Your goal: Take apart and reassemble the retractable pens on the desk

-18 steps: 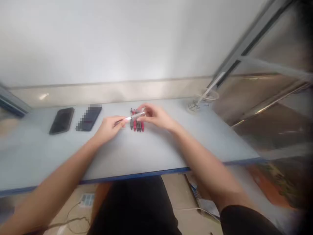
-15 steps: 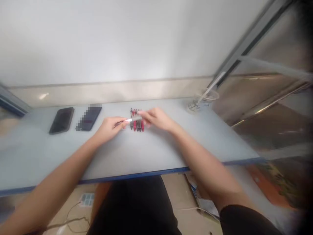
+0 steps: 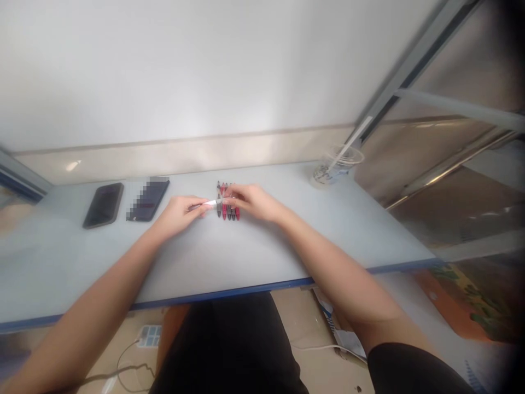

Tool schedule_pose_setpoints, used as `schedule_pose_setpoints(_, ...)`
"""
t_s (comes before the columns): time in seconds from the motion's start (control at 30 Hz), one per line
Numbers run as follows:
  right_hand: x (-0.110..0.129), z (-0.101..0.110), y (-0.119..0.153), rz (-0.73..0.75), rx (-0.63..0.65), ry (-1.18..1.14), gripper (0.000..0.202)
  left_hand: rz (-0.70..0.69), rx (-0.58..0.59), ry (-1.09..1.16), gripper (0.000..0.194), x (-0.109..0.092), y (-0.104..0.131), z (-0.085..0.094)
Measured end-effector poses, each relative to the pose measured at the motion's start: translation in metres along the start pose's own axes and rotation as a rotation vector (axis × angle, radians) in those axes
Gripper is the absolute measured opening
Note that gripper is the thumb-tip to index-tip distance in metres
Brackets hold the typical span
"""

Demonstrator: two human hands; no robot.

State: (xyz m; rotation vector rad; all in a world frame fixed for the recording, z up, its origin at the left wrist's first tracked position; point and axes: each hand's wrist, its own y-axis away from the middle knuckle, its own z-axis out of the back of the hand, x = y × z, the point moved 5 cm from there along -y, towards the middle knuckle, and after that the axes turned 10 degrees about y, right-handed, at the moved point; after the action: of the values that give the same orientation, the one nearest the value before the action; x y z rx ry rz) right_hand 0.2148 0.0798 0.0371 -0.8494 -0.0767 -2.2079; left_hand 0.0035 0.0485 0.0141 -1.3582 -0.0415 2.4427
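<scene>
My left hand is closed on a slim pen with a white section, held above the table and pointing right. The fingers of my right hand are pinched at the pen's clear right end. Under and beside my right fingertips lie several pens in a row, dark and red, their tips toward me. My right fingers hide the middle of the row.
Two dark phones lie on the table at the left, one farther out and one nearer the hands. A clear cup with a white straw stands at the back right. Behind the table rises a white wall.
My right hand has moved slightly left, and its fingers have closed at the pen's right end. My left hand still holds the pen. The view has shifted slightly.
</scene>
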Motion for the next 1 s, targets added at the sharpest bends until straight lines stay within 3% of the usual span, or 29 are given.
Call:
schedule_pose_setpoints(0.1,-0.001,-0.004,-0.002,0.001,0.02,0.091,0.026,-0.043,0.018,-0.017,0.041,-0.002,0.001,-0.001)
schedule_pose_setpoints(0.27,0.005,-0.005,-0.005,-0.006,0.01,0.163,0.036,-0.171,-0.066,-0.088,0.035,-0.013,0.001,0.004)
schedule_pose_setpoints(0.4,0.005,-0.003,-0.006,-0.133,-0.12,0.001,0.041,-0.082,-0.379,-0.011,0.031,-0.009,0.001,0.019)
schedule_pose_setpoints(0.5,0.005,-0.006,-0.005,-0.217,-0.297,-0.142,0.036,0.082,-0.532,0.336,0.039,0.002,0.001,0.02)
schedule_pose_setpoints(0.6,0.009,-0.019,-0.006,-0.217,-0.339,-0.233,0.035,0.178,-0.514,0.74,0.046,0.007,-0.005,0.006)
schedule_pose_setpoints(0.67,0.015,-0.028,-0.007,-0.163,-0.288,-0.2,0.036,0.153,-0.527,0.819,0.054,0.004,-0.011,0.002)
schedule_pose_setpoints(0.8,0.019,-0.025,-0.006,-0.046,-0.197,-0.078,0.039,0.198,-0.5,0.785,0.058,0.002,-0.03,0.005)
schedule_pose_setpoints(0.9,-0.001,-0.008,-0.004,-0.134,-0.216,-0.079,0.039,0.29,-0.471,0.679,0.049,0.008,-0.042,0.013)
schedule_pose_setpoints(1.0,-0.025,0.006,-0.005,-0.233,-0.257,0.041,0.033,0.348,-0.451,0.569,0.055,0.014,-0.049,0.017)
